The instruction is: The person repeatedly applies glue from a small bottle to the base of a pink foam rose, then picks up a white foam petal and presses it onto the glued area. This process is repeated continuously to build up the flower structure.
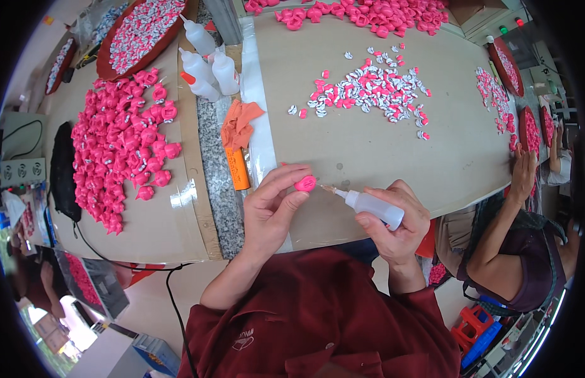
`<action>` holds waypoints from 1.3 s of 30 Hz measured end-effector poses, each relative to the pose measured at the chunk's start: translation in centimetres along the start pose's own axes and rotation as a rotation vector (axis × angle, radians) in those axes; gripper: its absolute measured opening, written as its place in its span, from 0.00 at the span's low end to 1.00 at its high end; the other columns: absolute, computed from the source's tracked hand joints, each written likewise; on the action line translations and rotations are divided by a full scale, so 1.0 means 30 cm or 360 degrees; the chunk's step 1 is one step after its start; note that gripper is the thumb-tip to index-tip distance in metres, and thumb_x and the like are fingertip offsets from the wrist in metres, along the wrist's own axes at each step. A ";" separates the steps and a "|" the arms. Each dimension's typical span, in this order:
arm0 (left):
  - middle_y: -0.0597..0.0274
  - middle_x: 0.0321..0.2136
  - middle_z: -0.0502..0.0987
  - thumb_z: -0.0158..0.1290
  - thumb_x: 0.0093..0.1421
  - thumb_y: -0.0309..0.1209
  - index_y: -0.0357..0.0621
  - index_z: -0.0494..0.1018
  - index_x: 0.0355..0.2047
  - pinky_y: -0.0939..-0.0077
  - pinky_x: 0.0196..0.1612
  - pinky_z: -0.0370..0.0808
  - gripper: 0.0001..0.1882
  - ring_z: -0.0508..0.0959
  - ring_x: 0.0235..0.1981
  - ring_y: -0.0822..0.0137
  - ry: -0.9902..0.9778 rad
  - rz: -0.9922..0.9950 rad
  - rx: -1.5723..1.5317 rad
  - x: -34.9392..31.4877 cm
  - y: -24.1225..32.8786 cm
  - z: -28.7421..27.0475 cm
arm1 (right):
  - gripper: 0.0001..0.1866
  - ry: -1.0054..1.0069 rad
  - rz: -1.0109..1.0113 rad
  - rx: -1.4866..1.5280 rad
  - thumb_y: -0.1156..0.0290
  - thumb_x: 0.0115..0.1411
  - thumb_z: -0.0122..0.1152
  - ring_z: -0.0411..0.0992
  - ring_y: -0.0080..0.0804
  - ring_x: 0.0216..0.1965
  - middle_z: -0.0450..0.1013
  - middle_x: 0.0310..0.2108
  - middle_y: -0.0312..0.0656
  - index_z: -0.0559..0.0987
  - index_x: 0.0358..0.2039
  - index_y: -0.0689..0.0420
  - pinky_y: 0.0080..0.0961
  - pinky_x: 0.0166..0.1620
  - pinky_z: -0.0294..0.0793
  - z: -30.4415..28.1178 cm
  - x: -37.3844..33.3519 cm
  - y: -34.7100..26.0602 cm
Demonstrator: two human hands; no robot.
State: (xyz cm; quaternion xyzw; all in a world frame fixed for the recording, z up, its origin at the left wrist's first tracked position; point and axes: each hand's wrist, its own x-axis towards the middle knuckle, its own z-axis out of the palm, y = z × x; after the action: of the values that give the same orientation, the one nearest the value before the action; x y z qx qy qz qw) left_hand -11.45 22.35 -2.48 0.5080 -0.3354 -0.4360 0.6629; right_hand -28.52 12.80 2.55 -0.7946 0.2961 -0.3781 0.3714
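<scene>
Between its thumb and fingers my left hand pinches a small pink plastic piece. My right hand is wrapped round a white squeeze bottle, held sideways with its thin nozzle pointing left. The nozzle tip comes close to the pink piece; whether they touch I cannot tell. Beyond my hands, a loose pile of small pink-and-white parts is spread over the table.
On the left lies a big heap of pink figure parts. Several white squeeze bottles stand by an orange cloth and an orange stick-shaped object. More pink parts lie at the back. A co-worker sits at the right.
</scene>
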 end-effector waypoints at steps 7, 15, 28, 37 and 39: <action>0.55 0.46 0.69 0.50 0.55 0.18 0.35 0.71 0.43 0.75 0.50 0.67 0.14 0.69 0.47 0.67 0.0066 0.0012 0.0018 -0.003 0.017 -0.005 | 0.21 0.0092 0.0308 0.0453 0.78 0.39 0.68 0.66 0.26 0.23 0.72 0.27 0.40 0.75 0.38 0.63 0.18 0.28 0.64 0.005 -0.016 0.019; 0.52 0.44 0.70 0.51 0.55 0.23 0.34 0.70 0.43 0.72 0.40 0.73 0.14 0.75 0.39 0.61 0.0187 -0.0097 -0.0110 -0.044 0.028 0.003 | 0.17 -0.0059 0.0444 0.0234 0.79 0.47 0.59 0.67 0.33 0.42 0.71 0.38 0.40 0.74 0.41 0.57 0.24 0.45 0.65 0.126 0.074 0.077; 0.55 0.41 0.70 0.51 0.56 0.22 0.33 0.70 0.43 0.77 0.39 0.74 0.13 0.75 0.37 0.67 -0.0008 -0.0272 -0.0310 -0.051 0.037 0.022 | 0.11 0.0062 0.0269 -0.0492 0.80 0.48 0.58 0.70 0.38 0.31 0.72 0.29 0.44 0.75 0.35 0.60 0.29 0.34 0.69 0.021 0.186 0.151; 0.55 0.39 0.71 0.50 0.56 0.22 0.33 0.69 0.44 0.76 0.38 0.74 0.14 0.75 0.37 0.67 -0.0046 -0.0321 -0.0413 -0.048 0.032 0.017 | 0.09 -0.0099 0.0139 -0.0910 0.79 0.45 0.59 0.70 0.37 0.31 0.71 0.27 0.42 0.77 0.31 0.59 0.31 0.31 0.70 0.040 0.240 0.195; 0.56 0.39 0.72 0.50 0.56 0.22 0.33 0.69 0.44 0.75 0.38 0.74 0.14 0.75 0.37 0.67 -0.0051 -0.0345 -0.0433 -0.048 0.034 0.014 | 0.09 -0.0167 0.0295 -0.0731 0.79 0.45 0.59 0.70 0.37 0.32 0.72 0.27 0.41 0.77 0.31 0.58 0.31 0.33 0.70 0.034 0.236 0.173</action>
State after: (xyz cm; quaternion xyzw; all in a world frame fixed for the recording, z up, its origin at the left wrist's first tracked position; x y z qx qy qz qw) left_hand -12.15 23.62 -1.40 0.4397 -0.2270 -0.5543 0.6692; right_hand -24.84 5.01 0.59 -0.8461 0.4262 -0.2237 0.2292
